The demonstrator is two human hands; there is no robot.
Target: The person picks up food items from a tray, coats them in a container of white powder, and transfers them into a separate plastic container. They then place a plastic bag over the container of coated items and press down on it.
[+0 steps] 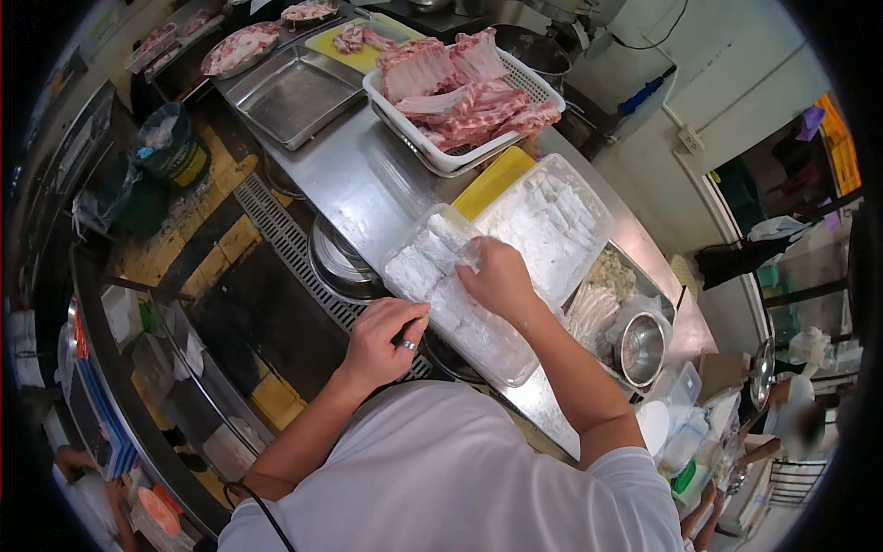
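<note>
A long clear plastic container (510,362) stands at the counter's front edge, with white powder-coated pieces (428,259) lying in it. My right hand (499,279) is over this container, its fingers bent together around a white powdery piece (474,250), mostly covered by the fingers. At the container's near left edge is my left hand (382,339), with a ring on one finger. Its fingers are curled in, and whatever they may hold is hidden. Just beyond my right hand sits a wider clear tub (598,198) of white powder with more coated pieces.
A white basket (448,164) of raw ribs stands farther back, beside an empty metal tray (294,92). A yellow board (501,182) lies behind the containers. To the right is a metal bowl (642,348). Bins (175,152) stand on the floor at left.
</note>
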